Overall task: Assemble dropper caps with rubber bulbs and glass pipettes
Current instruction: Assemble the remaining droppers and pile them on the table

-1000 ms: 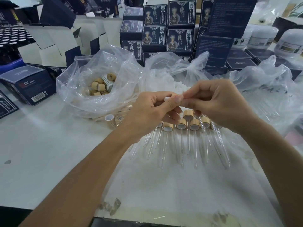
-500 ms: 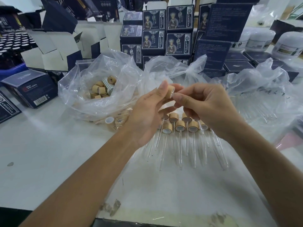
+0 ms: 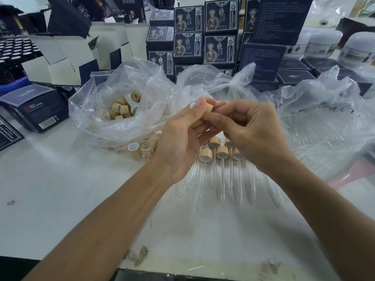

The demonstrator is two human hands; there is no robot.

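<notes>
Both hands meet above the table's middle around one wooden dropper cap (image 3: 207, 112). My left hand (image 3: 182, 138) pinches the cap between thumb and fingers, with a white rubber bulb tip (image 3: 193, 105) showing by its fingertip. My right hand (image 3: 251, 130) grips the cap's other end with thumb and forefinger. Below the hands lie several finished droppers (image 3: 221, 157), wooden caps with glass pipettes pointing toward me. A clear bag (image 3: 97, 110) to the left holds several loose wooden caps (image 3: 121, 109).
A second clear bag (image 3: 213, 84) with white bulbs sits behind the hands, and a third bag (image 3: 316, 126) with glass pipettes lies to the right. Dark blue cartons (image 3: 203, 35) are stacked at the back, white jars (image 3: 357, 49) at far right. Loose caps (image 3: 135, 149) rest by the left bag.
Both hands have lifted slightly from the row of droppers. The white bulb pinched a second ago now sits in a wooden cap held between both hands.
</notes>
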